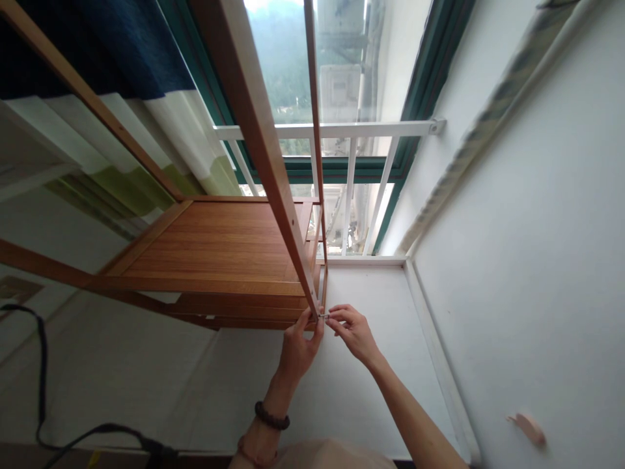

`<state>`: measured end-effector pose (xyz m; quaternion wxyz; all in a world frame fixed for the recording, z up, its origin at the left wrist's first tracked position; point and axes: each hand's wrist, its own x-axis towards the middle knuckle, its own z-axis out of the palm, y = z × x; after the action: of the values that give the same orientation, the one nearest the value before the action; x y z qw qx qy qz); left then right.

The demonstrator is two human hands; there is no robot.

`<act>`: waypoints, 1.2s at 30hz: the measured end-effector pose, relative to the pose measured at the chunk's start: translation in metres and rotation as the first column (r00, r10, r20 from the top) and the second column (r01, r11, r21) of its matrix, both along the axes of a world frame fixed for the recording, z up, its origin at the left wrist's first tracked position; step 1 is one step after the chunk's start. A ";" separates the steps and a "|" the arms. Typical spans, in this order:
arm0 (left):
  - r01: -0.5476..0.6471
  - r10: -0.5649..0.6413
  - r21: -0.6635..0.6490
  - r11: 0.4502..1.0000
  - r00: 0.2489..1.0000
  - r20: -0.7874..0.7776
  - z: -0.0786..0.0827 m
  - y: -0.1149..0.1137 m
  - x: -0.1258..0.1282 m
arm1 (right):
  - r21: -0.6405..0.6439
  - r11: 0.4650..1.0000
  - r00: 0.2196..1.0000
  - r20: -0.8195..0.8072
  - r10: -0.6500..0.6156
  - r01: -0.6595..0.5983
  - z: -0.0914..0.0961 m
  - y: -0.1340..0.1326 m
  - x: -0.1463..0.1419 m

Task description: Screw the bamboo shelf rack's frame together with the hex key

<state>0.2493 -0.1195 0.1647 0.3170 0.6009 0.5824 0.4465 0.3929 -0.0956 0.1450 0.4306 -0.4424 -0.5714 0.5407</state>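
A wooden shelf rack (229,241) stands before me, and its near right post (273,169) rises toward the camera. My left hand (300,345) is closed around this post low down, fingers on both sides of the wood. Beside it, my right hand (354,332) pinches a small, thin metal bolt or screw (323,316) between thumb and fingers. The bolt lies level, its far end against or very close to the post's right face. Whether its tip sits inside a hole is too small to tell.
A window with a white railing (361,129) is behind the rack. Striped curtains (161,117) hang at the left, and a white wall (537,260) borders the right. A black cable (43,378) runs at lower left. A pink hook (530,430) sticks to the wall.
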 end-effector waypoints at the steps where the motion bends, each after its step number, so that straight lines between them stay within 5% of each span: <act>1: 0.014 -0.014 -0.006 1.000 1.000 0.002 0.001 -0.001 0.000 | -0.012 1.000 1.000 -0.006 0.007 -0.007 0.000 -0.002 0.000; 4: 0.044 -0.041 -0.028 0.999 0.995 0.088 0.000 -0.011 -0.001 | -0.062 0.997 0.999 -0.015 0.033 -0.034 0.001 -0.008 -0.002; 7: -0.071 0.067 -0.002 0.997 0.921 0.383 -0.009 -0.027 -0.005 | -0.084 0.996 1.000 0.005 0.020 -0.020 0.006 -0.014 -0.004; 10: -0.228 0.239 -0.109 0.968 0.685 0.688 -0.018 -0.035 -0.014 | -0.050 0.999 0.999 0.040 0.021 -0.019 0.013 -0.019 -0.004; 15: 0.026 0.356 -0.390 0.920 0.360 0.862 -0.013 -0.010 -0.028 | 0.016 0.999 0.994 0.104 0.031 -0.033 0.021 -0.022 -0.003; 17: 0.101 0.313 -0.371 0.923 0.365 0.877 -0.005 0.005 -0.026 | 0.020 0.999 0.993 0.112 0.031 -0.034 0.020 -0.021 -0.003; 21: 0.299 0.113 -0.291 0.909 0.496 0.861 0.005 0.026 -0.013 | 0.028 0.999 0.992 0.123 0.013 -0.016 0.019 -0.022 -0.002; 26: 0.305 -0.017 -0.261 0.916 0.679 0.734 -0.003 0.032 -0.007 | 0.039 0.999 0.990 0.138 -0.009 0.004 0.025 -0.024 -0.002; 36: 0.285 -0.039 -0.203 0.937 0.661 0.749 -0.008 0.032 -0.001 | -0.175 0.979 0.986 -0.113 -0.123 0.102 0.034 -0.034 -0.016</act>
<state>0.2486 -0.0878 0.1565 0.6508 0.3645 0.4101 0.5247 0.3771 -0.1296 0.1786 0.4561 -0.4747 -0.4700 0.5879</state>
